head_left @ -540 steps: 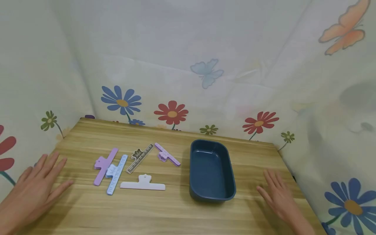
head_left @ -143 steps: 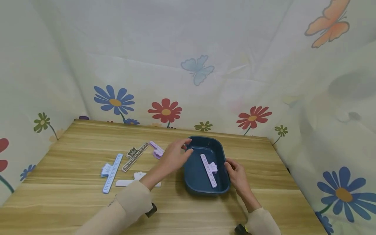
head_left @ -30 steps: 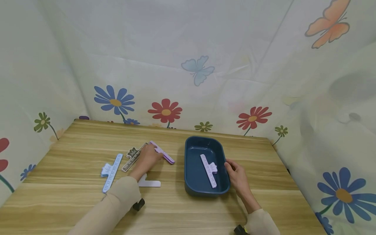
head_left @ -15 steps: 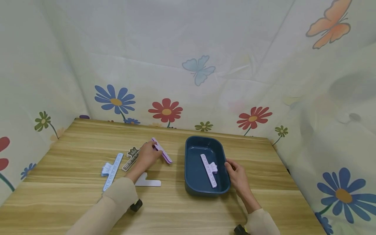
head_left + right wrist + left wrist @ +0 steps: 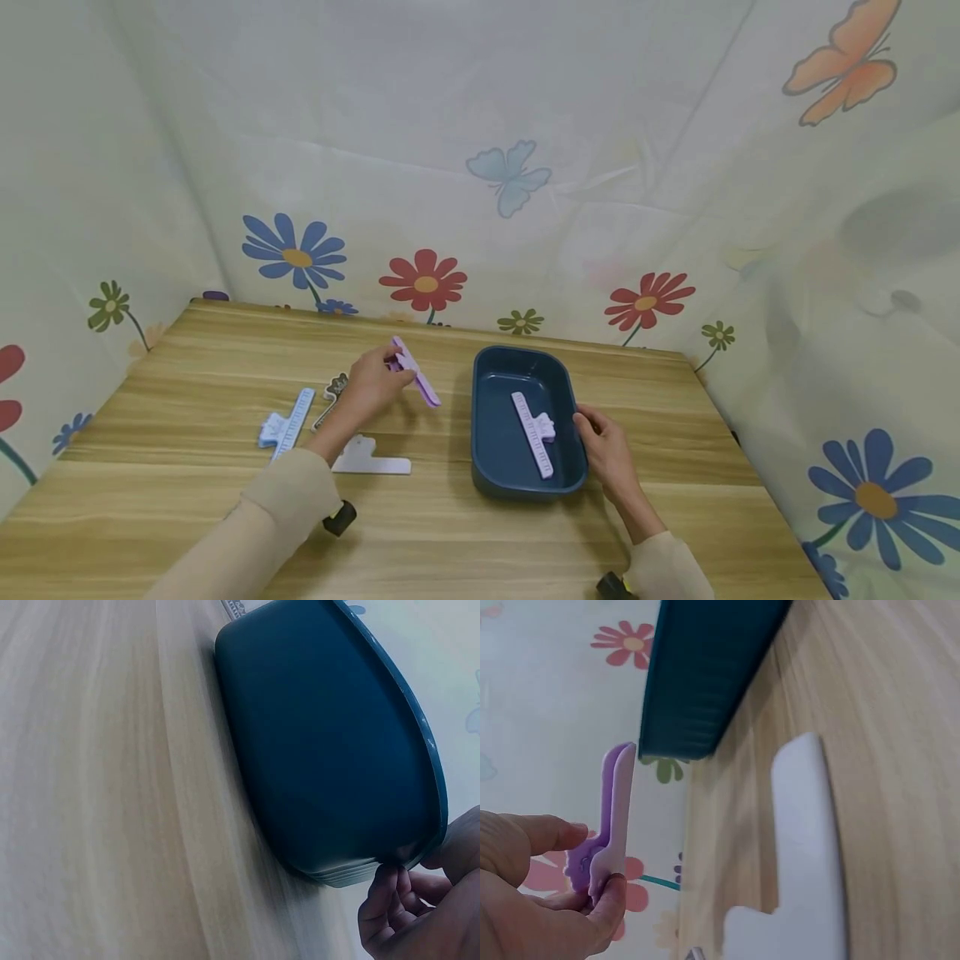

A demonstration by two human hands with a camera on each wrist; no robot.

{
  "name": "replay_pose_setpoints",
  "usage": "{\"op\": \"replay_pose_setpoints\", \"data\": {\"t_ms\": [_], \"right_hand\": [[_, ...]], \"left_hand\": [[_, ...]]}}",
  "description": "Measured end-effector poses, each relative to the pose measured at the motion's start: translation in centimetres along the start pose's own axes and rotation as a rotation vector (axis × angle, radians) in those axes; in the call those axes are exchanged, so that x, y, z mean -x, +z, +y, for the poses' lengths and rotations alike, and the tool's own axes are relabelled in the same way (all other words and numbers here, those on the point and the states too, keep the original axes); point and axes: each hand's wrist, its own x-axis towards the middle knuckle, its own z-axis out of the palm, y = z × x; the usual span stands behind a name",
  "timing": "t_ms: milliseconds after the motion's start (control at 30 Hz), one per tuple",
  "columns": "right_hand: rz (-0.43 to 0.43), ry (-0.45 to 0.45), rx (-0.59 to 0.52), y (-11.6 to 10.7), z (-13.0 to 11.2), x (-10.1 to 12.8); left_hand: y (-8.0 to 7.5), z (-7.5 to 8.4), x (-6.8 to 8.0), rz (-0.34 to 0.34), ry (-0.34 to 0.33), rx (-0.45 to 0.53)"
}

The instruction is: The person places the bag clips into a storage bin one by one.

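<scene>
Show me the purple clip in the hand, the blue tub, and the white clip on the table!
purple clip (image 5: pixel 420 383): head view, on its long bar beyond the fingers.
blue tub (image 5: pixel 491 417): head view, on its bare inner floor.
white clip (image 5: pixel 371 464): head view, on its flat bar.

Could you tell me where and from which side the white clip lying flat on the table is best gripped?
Probably by the white clip's raised tab, which juts towards the far edge: the long bar lies flat on the table, so coming from above and pinching the tab looks easiest.
</scene>
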Motion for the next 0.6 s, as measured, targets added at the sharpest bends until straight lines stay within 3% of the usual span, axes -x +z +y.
{"op": "replay_pose_setpoints", "data": {"t_ms": [600], "right_hand": [[0.002,0.014,0.013,0.0,-0.2,0.0]], "left_hand": [[-0.7,4.7,1.1,-0.079,0.024,0.046]]}}
